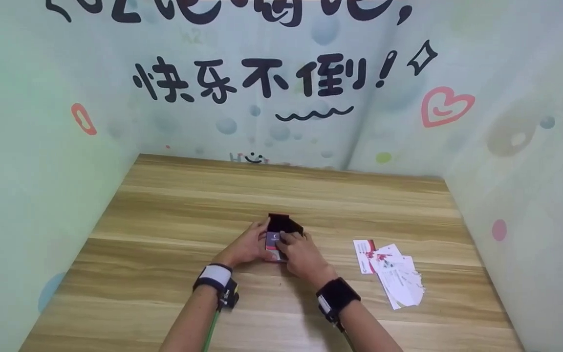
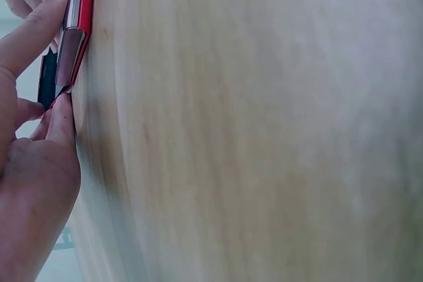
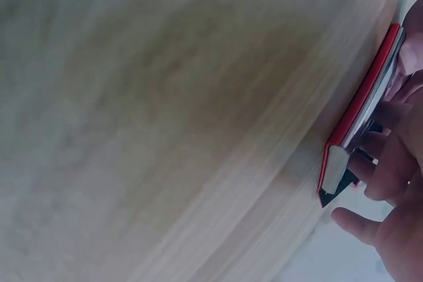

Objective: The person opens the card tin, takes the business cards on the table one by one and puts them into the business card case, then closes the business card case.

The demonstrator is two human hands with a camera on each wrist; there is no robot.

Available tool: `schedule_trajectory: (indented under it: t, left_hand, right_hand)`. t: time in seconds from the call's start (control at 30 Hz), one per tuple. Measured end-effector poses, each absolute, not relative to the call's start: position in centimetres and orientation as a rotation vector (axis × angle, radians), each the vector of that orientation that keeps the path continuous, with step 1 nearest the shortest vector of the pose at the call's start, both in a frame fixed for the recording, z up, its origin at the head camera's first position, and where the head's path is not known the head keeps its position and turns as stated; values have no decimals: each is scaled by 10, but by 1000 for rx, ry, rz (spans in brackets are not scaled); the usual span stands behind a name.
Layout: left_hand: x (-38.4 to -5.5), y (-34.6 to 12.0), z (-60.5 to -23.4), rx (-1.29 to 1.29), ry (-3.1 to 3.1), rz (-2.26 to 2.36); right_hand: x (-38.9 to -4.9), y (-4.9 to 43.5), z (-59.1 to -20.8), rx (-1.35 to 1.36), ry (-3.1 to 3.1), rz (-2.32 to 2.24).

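A small card case (image 1: 284, 224) with a dark inner lid and a red outer shell stands open on the table, lid tilted up at the far side. Inside lies a stack of cards, the top card (image 1: 272, 240) dark with a red band and a pale lower part. My left hand (image 1: 248, 245) grips the case along its left side, thumb near the front corner. Over the cards from the right comes my right hand (image 1: 306, 256), bent fingers (image 3: 373, 143) at the case's right side. The right fingertips overlap the top card in the head view.
To the right, several white printed cards (image 1: 399, 278) lie fanned out on the wooden table (image 1: 188, 195), one red-edged card (image 1: 363, 256) at their left end. Printed wall panels (image 1: 281, 137) stand along the back and both sides. Both wrists wear strapped cameras with cables.
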State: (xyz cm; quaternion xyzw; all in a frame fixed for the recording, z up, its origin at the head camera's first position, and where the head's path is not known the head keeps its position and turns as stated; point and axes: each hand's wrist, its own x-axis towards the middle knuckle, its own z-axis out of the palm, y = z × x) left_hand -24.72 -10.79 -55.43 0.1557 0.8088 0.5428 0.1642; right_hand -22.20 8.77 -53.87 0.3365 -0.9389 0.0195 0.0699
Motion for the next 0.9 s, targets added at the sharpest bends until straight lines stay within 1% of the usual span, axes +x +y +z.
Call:
schedule_trajectory:
  t: [0.27,0.63,0.9]
  left_hand:
    - [-248,-108,-555,453,2304,1553]
    - [-248,-108,-559,492,2298,1594]
    - [-249,-107,-558,491,2319,1575]
  right_hand:
    - [-212,88,-540,999,-2860,110]
    - [-207,86,-538,1003,-2784,138]
    - [-203,81,-538,947,-2778,148]
